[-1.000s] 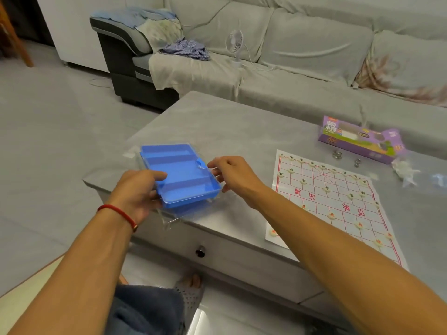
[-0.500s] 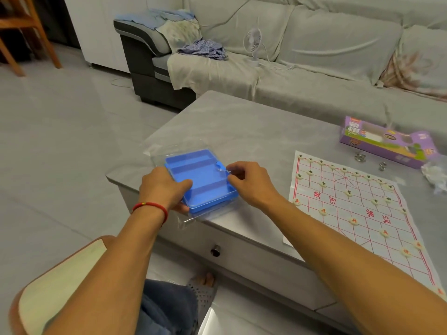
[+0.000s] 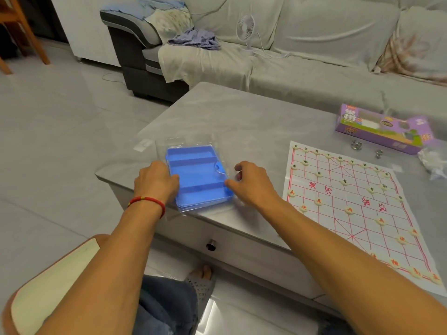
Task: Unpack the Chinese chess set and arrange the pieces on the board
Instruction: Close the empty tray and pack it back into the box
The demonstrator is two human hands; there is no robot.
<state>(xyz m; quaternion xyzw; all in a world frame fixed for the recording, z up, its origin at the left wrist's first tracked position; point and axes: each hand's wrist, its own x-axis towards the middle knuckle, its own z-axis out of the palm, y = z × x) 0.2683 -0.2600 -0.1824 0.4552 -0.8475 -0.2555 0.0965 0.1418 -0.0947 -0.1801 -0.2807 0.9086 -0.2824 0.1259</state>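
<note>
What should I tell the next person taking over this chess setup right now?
Left hand grips the left edge of the blue tray; right hand holds its clear cover at the right edge, fingers curled.
Tray sits empty at the table corner.
Pieces stand arranged on the board, right of the tray; purple box lies beyond.
Done: unpacking, arranging, apparently.
Left: probably setting the tray aside.

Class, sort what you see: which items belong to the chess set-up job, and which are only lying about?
Job: blue tray, clear cover, paper board, pieces, purple box.
Lying about: small fan, clothes, metal rings.
</note>
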